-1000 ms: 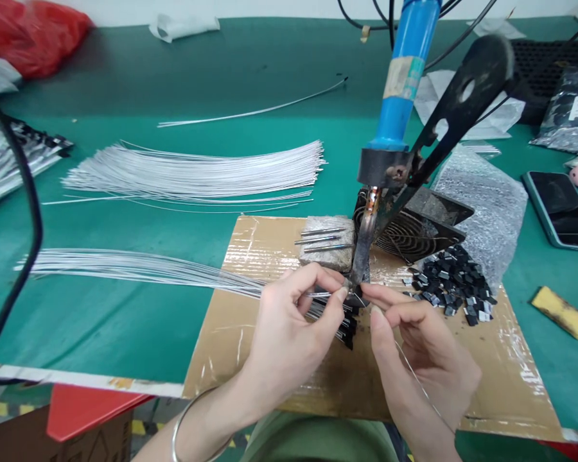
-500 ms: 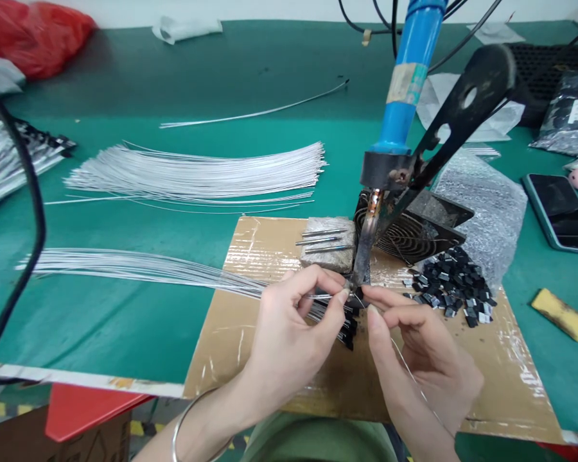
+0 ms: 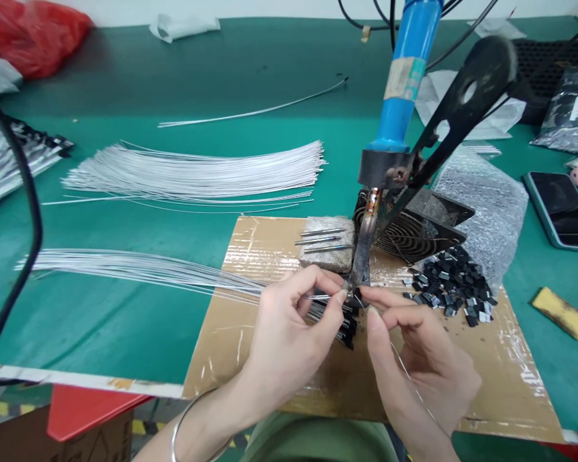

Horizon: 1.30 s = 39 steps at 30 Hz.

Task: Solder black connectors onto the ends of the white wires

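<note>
Broadly, I read this as soldering at the fixed iron (image 3: 390, 138), whose blue handle slants down to a tip just over the cardboard (image 3: 279, 378) on the green table (image 3: 173, 77). Going well here, in my judgement, means keeping both hands braced on the cardboard so the joint meets the tip squarely and touches it only briefly, and keeping fingertips clear of the hot metal. My left hand (image 3: 289, 340) is pinched, thumb against forefinger, on a thin wire (image 3: 325, 296) pointing right at the tip; the bundle (image 3: 139, 266) of like wires runs off to the left beneath it, and a second bundle lies farther back. My right hand (image 3: 424, 359) is closed lightly on a strand of solder (image 3: 407, 372) that curves back over the palm, its end fed up toward the same spot, so wire, solder and tip sit just beside one another; whether they touch I cannot tell. A pile of small black parts (image 3: 450, 282) lies near, to the right, and a phone (image 3: 561, 212) farther off. As for writing, a pale label wraps the handle and a white tag sits on a black bag at far right, both too blurred to read.
</note>
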Available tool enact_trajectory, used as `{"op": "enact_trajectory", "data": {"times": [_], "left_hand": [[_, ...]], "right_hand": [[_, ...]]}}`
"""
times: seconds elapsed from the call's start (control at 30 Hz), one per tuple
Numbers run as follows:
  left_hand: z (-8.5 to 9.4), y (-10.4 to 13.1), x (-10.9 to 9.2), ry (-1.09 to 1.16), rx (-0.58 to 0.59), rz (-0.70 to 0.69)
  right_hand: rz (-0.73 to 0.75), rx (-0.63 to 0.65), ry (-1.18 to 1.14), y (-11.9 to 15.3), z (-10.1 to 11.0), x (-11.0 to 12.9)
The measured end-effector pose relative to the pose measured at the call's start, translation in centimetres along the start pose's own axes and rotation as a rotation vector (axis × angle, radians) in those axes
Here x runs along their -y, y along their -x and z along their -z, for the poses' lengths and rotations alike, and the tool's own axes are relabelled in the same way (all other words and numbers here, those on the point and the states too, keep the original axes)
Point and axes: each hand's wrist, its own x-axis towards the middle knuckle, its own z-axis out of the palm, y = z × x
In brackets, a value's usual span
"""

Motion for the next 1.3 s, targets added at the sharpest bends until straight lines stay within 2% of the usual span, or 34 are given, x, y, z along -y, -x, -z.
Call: {"op": "enact_trajectory", "data": {"times": [0.37,0.57,0.9,1.3], "left_hand": [[-0.39,0.21,0.38,0.008,-0.023,0.011],[-0.56,0.38,0.45,0.007,-0.041,-0.027],[-0.48,0.45,0.29,-0.027,-0.051,-0.067],[-0.56,0.53,0.35,-0.010,-0.057,-0.060]], "right_hand": [[0.055,-0.001,0.002,0.01,-0.02,-0.45],[0.135,0.059,0.082,-0.23,0.32,-0.74],[0.184,-0.011,0.106,-0.28,-0.23,-0.33],[0.241,0.002,0.139,-0.13,-0.20,-0.52]]}}
